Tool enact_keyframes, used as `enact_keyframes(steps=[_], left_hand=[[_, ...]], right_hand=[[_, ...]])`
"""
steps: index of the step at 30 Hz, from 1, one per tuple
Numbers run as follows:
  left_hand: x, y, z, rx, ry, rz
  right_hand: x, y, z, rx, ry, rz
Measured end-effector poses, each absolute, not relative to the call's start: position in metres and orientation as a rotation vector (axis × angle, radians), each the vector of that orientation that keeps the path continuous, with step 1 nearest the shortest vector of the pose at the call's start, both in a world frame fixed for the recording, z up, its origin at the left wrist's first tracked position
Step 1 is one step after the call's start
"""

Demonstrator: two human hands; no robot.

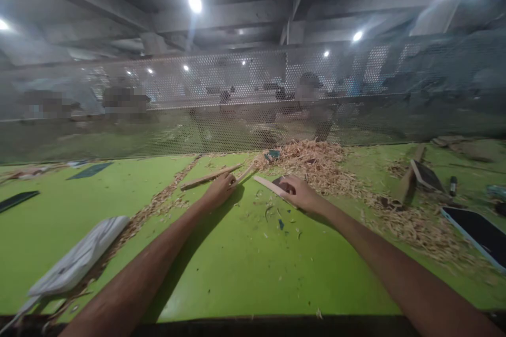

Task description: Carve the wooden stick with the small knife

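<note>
My left hand (220, 190) is closed around the lower end of a thin pale wooden strip (244, 174), which points up and to the right. Just behind that hand, a longer wooden stick (211, 176) lies on the green tabletop (237, 268). My right hand (301, 192) has its fingers curled at the end of a second, flatter pale wooden strip (269, 184). A dark patch (282, 183) shows beside its fingertips; I cannot tell what it is. The two strips are apart, with a narrow gap between them.
Wood shavings (312, 160) are heaped at the back, trailing right. A white power strip (81, 258) sits left, a phone (478, 234) right. Near the phone are a wooden block with a dark plate (427, 175) and a black marker (453, 186). A perforated screen (245, 110) borders the table; people are behind it.
</note>
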State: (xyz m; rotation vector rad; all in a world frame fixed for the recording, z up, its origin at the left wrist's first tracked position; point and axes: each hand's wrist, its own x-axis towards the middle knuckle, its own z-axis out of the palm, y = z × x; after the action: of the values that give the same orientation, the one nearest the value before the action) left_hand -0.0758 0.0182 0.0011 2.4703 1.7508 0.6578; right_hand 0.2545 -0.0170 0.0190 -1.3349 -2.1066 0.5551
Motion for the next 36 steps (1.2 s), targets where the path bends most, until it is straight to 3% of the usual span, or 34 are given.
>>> enact_keyframes(steps=[6, 15, 21, 29, 32, 36], left_hand=[[-0.071, 0.019, -0.001, 2.505, 1.619, 0.827], [-0.061, 0.015, 0.0, 2.491, 1.503, 0.962], [-0.028, -0.012, 0.017, 2.288, 1.259, 1.055], [-0.001, -0.048, 0.031, 1.756, 0.879, 0.928], [-0.005, -0.046, 0.03, 1.77, 0.93, 0.936], [-0.01, -0.044, 0.028, 1.866, 0.911, 0.903]], right_hand=[[0.272, 0.005, 0.023, -1.436, -2.078, 0.126], [0.266, 0.008, 0.024, -1.502, -2.138, -0.1], [0.249, -0.01, 0.039, -1.225, -2.015, 0.116], [0.209, -0.046, 0.041, -0.834, -2.123, 0.1], [0.21, -0.048, 0.041, -0.871, -2.007, 0.343], [0.218, -0.045, 0.039, -0.943, -1.877, 0.917]])
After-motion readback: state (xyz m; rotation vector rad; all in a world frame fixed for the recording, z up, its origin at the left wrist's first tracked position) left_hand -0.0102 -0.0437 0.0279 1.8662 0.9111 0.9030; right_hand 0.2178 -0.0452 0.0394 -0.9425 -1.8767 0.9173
